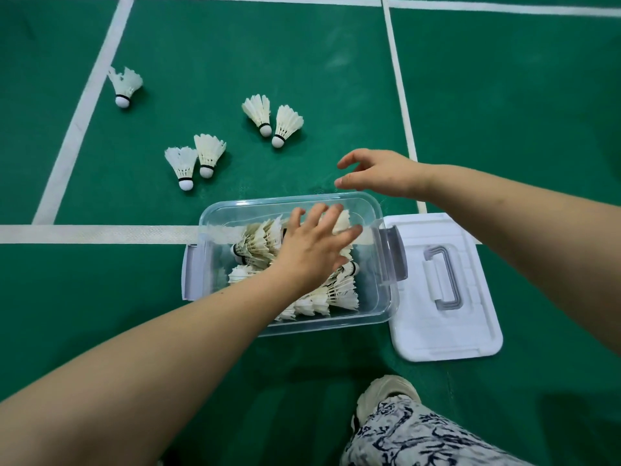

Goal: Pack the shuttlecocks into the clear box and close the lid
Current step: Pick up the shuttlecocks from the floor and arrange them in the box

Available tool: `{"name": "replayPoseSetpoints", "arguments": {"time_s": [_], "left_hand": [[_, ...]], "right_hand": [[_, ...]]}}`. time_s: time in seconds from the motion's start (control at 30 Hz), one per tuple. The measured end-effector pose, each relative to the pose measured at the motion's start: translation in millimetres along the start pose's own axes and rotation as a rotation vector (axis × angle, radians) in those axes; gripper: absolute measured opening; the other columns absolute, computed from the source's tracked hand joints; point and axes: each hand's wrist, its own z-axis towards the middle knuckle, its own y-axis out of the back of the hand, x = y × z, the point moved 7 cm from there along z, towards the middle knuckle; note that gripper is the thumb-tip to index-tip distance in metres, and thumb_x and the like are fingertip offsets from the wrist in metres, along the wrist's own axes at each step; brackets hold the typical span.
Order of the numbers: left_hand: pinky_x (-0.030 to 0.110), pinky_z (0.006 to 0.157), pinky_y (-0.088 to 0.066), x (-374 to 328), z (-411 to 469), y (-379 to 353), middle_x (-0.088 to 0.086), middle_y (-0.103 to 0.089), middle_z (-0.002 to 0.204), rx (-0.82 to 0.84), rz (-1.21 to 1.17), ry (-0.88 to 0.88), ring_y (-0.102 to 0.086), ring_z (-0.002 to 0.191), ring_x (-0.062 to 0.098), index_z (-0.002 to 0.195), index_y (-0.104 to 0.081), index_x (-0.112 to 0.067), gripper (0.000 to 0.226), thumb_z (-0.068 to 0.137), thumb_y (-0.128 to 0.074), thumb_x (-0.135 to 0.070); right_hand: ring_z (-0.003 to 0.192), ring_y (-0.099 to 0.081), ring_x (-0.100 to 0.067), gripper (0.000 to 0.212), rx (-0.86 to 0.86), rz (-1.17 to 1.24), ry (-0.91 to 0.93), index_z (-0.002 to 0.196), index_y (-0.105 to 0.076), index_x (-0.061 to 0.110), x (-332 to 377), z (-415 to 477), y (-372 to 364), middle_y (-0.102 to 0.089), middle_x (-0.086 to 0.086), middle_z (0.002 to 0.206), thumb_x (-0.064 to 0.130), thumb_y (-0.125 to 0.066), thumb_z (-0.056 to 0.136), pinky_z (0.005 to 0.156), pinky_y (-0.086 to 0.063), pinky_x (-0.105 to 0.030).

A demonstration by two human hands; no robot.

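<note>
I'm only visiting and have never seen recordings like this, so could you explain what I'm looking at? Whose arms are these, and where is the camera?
No machine here: these are a person's two bare arms, filmed by one wide-angle camera worn on the head, looking down. The left hand is spread over the shuttlecocks piled in the clear box; whether it touches them I cannot tell. The right hand reaches past the box, fingers loosely curled, holding nothing. Five loose shuttlecocks lie on the green court floor beyond. The white lid lies flat right of the box, so the box is open. Below is the person's shoe.
</note>
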Motion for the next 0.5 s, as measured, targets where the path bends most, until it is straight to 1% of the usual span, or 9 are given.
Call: {"name": "replayPoseSetpoints", "arguments": {"time_s": [0.07,0.1,0.17,0.23,0.27,0.33,0.4,0.47,0.5], "left_hand": [[0.048,0.107,-0.013,1.0,1.5,-4.4,0.007,-0.020,0.151,0.019,0.005,-0.008,-0.015,0.138,0.028,0.131,-0.041,-0.029,0.042,0.092,-0.046,-0.041],[0.049,0.107,-0.014,3.4,1.7,-7.7,0.008,-0.021,0.151,0.028,-0.002,0.009,-0.014,0.137,0.028,0.129,-0.044,-0.027,0.039,0.092,-0.045,-0.040],[0.050,0.104,-0.021,4.8,0.0,-11.1,0.009,-0.029,0.146,-0.009,-0.029,0.010,-0.015,0.133,0.027,0.124,-0.048,-0.025,0.037,0.090,-0.045,-0.041],[0.048,0.094,-0.037,4.9,-1.3,-3.9,0.009,-0.049,0.131,-0.141,-0.042,-0.006,-0.027,0.121,0.026,0.117,-0.052,-0.028,0.040,0.083,-0.043,-0.047],[0.044,0.090,-0.041,8.4,-0.6,1.4,0.009,-0.054,0.124,-0.217,-0.061,-0.005,-0.033,0.115,0.025,0.117,-0.050,-0.030,0.042,0.080,-0.041,-0.049],[0.039,0.088,-0.036,19.8,4.3,13.3,0.009,-0.054,0.121,-0.357,-0.114,0.012,-0.038,0.110,0.025,0.119,-0.045,-0.029,0.043,0.080,-0.042,-0.047],[0.040,0.087,-0.030,38.1,9.5,27.2,0.007,-0.047,0.123,-0.440,-0.147,0.070,-0.039,0.109,0.026,0.120,-0.043,-0.025,0.041,0.083,-0.044,-0.044],[0.040,0.088,-0.029,61.9,14.2,32.5,0.009,-0.049,0.123,-0.475,-0.170,0.157,-0.039,0.109,0.026,0.119,-0.044,-0.023,0.040,0.083,-0.044,-0.041],[0.040,0.088,-0.030,74.1,13.8,33.1,0.010,-0.052,0.121,-0.479,-0.179,0.205,-0.039,0.109,0.026,0.118,-0.044,-0.022,0.040,0.083,-0.043,-0.041]], "right_hand": [[0.103,-0.053,-0.016,0.045,-0.011,0.015,0.004,0.123,-0.053,0.024,-1.2,3.9,-3.0,-0.057,0.000,0.110,0.041,-0.064,0.082,0.095,-0.039,-0.027],[0.101,-0.054,-0.016,0.044,-0.020,0.024,0.009,0.122,-0.054,0.024,-1.5,7.8,-5.5,-0.058,-0.001,0.109,0.040,-0.064,0.082,0.095,-0.040,-0.028],[0.098,-0.056,-0.018,0.040,-0.053,0.061,0.027,0.118,-0.056,0.023,-0.6,18.7,-9.4,-0.060,-0.003,0.106,0.037,-0.064,0.082,0.094,-0.042,-0.029],[0.090,-0.055,-0.017,0.036,-0.089,0.105,0.043,0.115,-0.058,0.022,3.4,34.7,-11.8,-0.060,-0.002,0.100,0.034,-0.064,0.082,0.085,-0.041,-0.026],[0.086,-0.054,-0.016,0.034,-0.107,0.114,0.052,0.114,-0.058,0.022,7.5,45.7,-12.1,-0.059,-0.001,0.098,0.033,-0.063,0.083,0.080,-0.039,-0.025],[0.083,-0.052,-0.016,0.030,-0.153,0.130,0.061,0.111,-0.059,0.022,15.3,69.0,-9.7,-0.059,-0.001,0.096,0.031,-0.062,0.083,0.076,-0.036,-0.023],[0.089,-0.054,-0.018,0.031,-0.205,0.135,0.058,0.113,-0.058,0.022,20.1,91.3,-7.3,-0.062,-0.003,0.102,0.031,-0.060,0.083,0.079,-0.039,-0.025],[0.104,-0.055,-0.021,0.039,-0.264,0.100,0.027,0.121,-0.053,0.020,20.0,113.8,-7.5,-0.060,-0.006,0.115,0.032,-0.059,0.084,0.089,-0.039,-0.029],[0.112,-0.052,-0.023,0.046,-0.286,0.078,0.006,0.126,-0.048,0.020,19.3,124.8,-9.2,-0.055,-0.008,0.124,0.033,-0.058,0.083,0.094,-0.038,-0.030]]}}
